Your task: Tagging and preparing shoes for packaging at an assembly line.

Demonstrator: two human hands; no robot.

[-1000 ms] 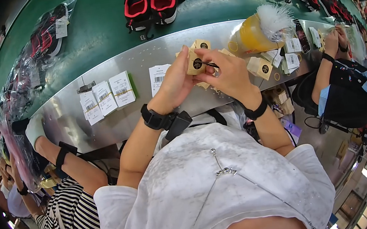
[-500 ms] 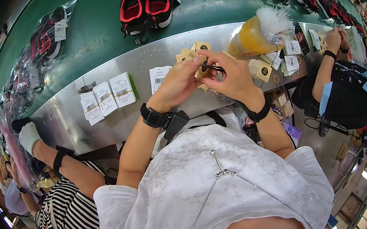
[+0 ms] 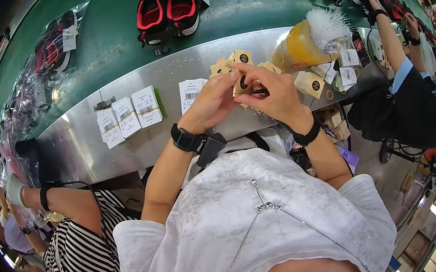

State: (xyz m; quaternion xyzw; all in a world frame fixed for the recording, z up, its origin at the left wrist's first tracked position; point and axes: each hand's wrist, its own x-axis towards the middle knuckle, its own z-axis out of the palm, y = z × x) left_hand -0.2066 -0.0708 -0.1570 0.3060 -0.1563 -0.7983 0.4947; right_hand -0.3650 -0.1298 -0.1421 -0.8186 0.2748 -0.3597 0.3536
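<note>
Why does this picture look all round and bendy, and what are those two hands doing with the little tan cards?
The picture comes from a camera worn on a person's head, looking down. Its wide lens bends straight edges, so the shiny metal counter looks curved. There is no machine here, just a person in a white top using bare hands.

The left hand and the right hand meet above the counter and pinch a small tan tag with a dark round spot. More tan tags lie in a loose pile just beyond the fingers. White labels lie to the left, and an orange bottle with a fluffy white brush lies to the right.

Beyond the counter is a green belt carrying black and red shoes. Other people work on both sides.
</note>
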